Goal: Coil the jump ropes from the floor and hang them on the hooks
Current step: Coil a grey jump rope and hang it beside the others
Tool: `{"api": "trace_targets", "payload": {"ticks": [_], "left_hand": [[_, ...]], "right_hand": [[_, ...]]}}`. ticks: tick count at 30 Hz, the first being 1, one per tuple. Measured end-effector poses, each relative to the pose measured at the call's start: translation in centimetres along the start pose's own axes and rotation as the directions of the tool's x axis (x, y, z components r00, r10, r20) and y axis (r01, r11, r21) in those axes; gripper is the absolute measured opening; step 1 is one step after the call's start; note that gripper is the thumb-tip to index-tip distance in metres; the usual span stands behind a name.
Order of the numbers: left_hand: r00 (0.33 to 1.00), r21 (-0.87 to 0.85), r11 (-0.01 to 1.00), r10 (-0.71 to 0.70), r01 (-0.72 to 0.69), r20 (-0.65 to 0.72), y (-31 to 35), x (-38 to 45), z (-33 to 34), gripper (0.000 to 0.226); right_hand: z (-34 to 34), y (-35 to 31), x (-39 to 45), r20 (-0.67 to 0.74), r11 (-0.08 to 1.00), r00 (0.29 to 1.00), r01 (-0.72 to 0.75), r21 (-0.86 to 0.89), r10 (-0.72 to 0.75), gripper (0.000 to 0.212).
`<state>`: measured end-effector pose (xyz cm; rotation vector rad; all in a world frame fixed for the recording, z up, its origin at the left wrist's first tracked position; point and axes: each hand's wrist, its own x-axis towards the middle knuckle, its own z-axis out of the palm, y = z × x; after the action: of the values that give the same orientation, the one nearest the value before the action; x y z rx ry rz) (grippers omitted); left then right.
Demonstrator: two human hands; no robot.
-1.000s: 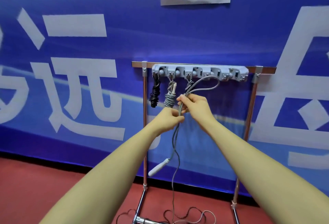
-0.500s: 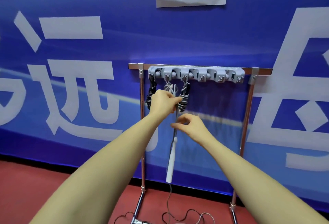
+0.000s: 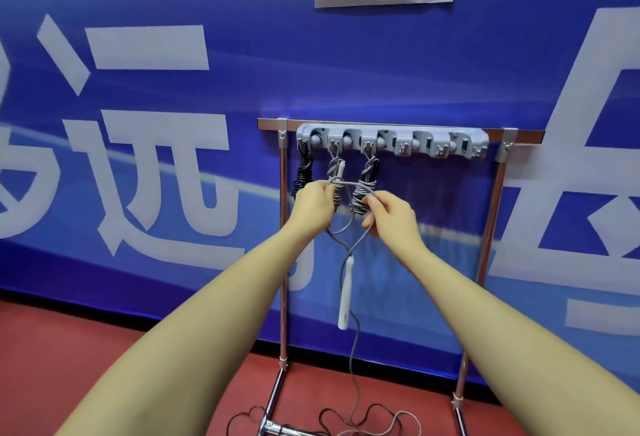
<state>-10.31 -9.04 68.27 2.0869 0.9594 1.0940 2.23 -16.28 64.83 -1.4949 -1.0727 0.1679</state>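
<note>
A: Since the right hand [image 3: 389, 215] came back up w/ a fresh loop, what's changed?

B: Both hands pinch the grey jump rope [image 3: 349, 189] now; left hand [image 3: 313, 203] clamps the coil below the hook rack [image 3: 391, 144]. Handle [image 3: 346, 293] hangs lower, so coiling's mid-way; tail's on the red floor [image 3: 104, 349].

A: Room?

B: Blue banner [image 3: 173, 123], metal stand [image 3: 283, 262].

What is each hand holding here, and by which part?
Both grip the grey jump rope by its cord: left hand near the hooks, right hand pinching a loop above the dangling white handle.
</note>
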Motion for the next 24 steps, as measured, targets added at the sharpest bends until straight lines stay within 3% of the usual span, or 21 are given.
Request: {"api": "trace_targets", "payload": {"ticks": [4,8,11,14,17,20,24], "left_hand": [[0.999,-0.025,0.999,-0.048,0.048,0.014,-0.5,-0.2,0.4,0.034],[0.999,0.023,1.0,-0.019,0.018,0.034,-0.6,-0.6,0.3,0.033],[0.999,0.03,0.998,-0.049,0.049,-0.017,-1.0,-0.5,0.3,0.035],[0.997,-0.104,0.993,-0.065,0.06,-0.041,-0.9,-0.6,0.0,0.009],[0.997,-0.184,0.983,0.005,0.01,0.077,-0.7,-0.8,-0.5,0.022],[0.964,-0.092,0.993,0.094,-0.073,0.249,-0.9,-1.4,0.1,0.016],[0.923,0.029,0.997,0.058,-0.075,0.382,-1.2,-2.2,1.7,0.027]], "right_hand": [[0.3,-1.2,0.3,0.013,0.997,1.0,0.004,0.075,-0.005,0.02],[0.1,-1.2,0.7,-0.01,0.987,0.996,-0.088,0.135,0.09,0.022],[-0.1,-1.2,0.8,-0.083,0.998,0.995,-0.056,0.016,0.057,0.022],[-0.3,-1.0,1.1,-0.142,0.997,0.989,-0.054,-0.061,0.045,0.024],[-0.4,-1.6,1.7,-0.078,0.979,0.987,-0.125,0.162,0.139,0.02],[-0.2,-3.4,2.4,0.005,0.884,0.982,-0.173,0.434,0.189,0.019],[-0.5,-5.7,3.7,0.066,0.76,0.987,-0.155,0.631,0.147,0.018]]}}
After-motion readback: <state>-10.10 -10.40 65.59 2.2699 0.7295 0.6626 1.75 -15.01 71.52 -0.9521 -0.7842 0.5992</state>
